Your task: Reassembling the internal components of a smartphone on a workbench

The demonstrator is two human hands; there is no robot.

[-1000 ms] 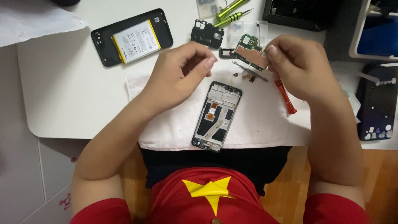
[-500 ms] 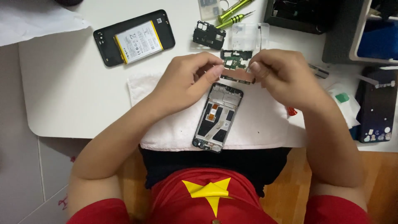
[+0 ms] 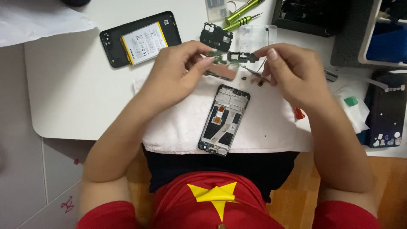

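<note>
Hands holding a phone circuit board above an opened phone

Circuit board (image 3: 224,59), green and narrow, is held up between both hands over the far edge of a white cloth (image 3: 178,127). The left hand (image 3: 180,72) grips the board's left end, thumb and bent fingers closed on it. The right hand (image 3: 292,70) has its fingertips pinched at the board's right end, where a dark rectangular part is attached; thin metal tweezers (image 3: 254,71) show slanting just under those fingers, though whether the hand grips them cannot be told. A copper-coloured piece (image 3: 222,74) sits just beneath the board, partly hidden by the left hand.

Below the hands, an opened phone frame (image 3: 224,120) lies flat on the cloth, its length running toward the person, with an orange ribbon connector visible inside. The cloth rests on a white table (image 3: 72,97).

Further out, to the upper left, a black phone back (image 3: 140,38) lies open side up with its white battery showing. Beyond the board lie a small black cover plate (image 3: 216,37) and green-handled screwdrivers (image 3: 242,12). A red tool tip (image 3: 299,113) peeks out from under the right wrist. At the right edge, another phone (image 3: 386,111) lies well apart from the work.
</note>
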